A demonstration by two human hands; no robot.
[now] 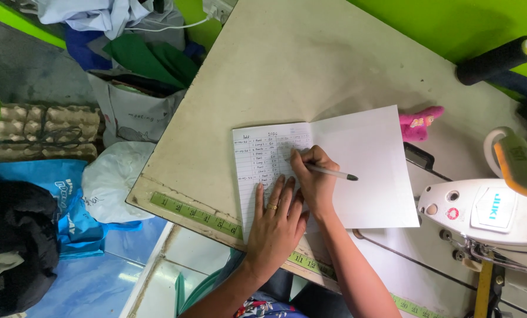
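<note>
notebook: an open lined notebook point(357, 153) lies flat on the table point(287, 65), its left page filled with handwritten rows, its right page blank.
left hand: the left hand point(275, 221) lies flat, fingers spread wide, on the near part of the written page, a gold ring point(272, 206) on one finger; it holds nothing.
right hand: the right hand point(313, 176) is closed around a pen point(333, 172), tip down on the written page, the pen's far end pointing right over the blank page.
table edge: a green measuring tape point(195, 213) runs along the near edge.
right side: a white sewing machine point(487, 209) stands just right of the notebook; a pink soft toy point(419, 122) lies beyond the page's far right corner.
floor left: bags and egg trays point(45, 132).
</note>
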